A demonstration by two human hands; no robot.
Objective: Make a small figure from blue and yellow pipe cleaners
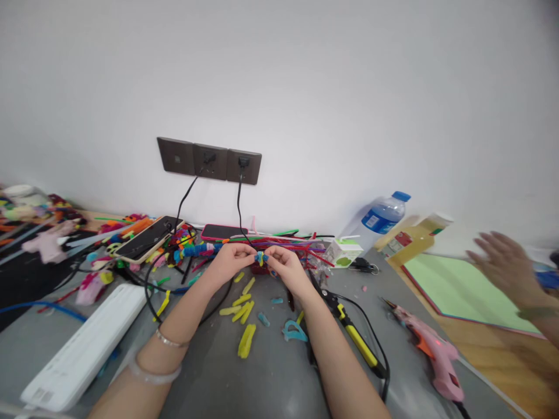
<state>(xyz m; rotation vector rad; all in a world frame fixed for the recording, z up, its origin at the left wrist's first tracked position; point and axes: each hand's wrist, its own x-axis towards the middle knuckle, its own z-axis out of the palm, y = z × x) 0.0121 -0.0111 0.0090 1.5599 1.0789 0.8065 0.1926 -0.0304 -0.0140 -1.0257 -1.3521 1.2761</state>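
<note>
A small blue and yellow craft piece [261, 258] is pinched between my two hands, above the grey table [209, 378]. My left hand [233, 263] holds its left side with closed fingers. On its right side, my right hand [283, 266] grips it between thumb and fingers. Several yellow fuzzy pieces [243, 311] lie just below the hands, with a thicker yellow piece [247, 341] nearer to me. A light-blue curved piece [294, 330] rests beside my right forearm.
A white power strip [87, 349] and black cables lie left. Yellow-handled pliers [360, 343] and a pink glue gun [437, 349] lie right. Behind are phones, craft stems, a small box [345, 252] and a bottle [384, 215]. Another person's hand [506, 267] is over green paper [454, 291].
</note>
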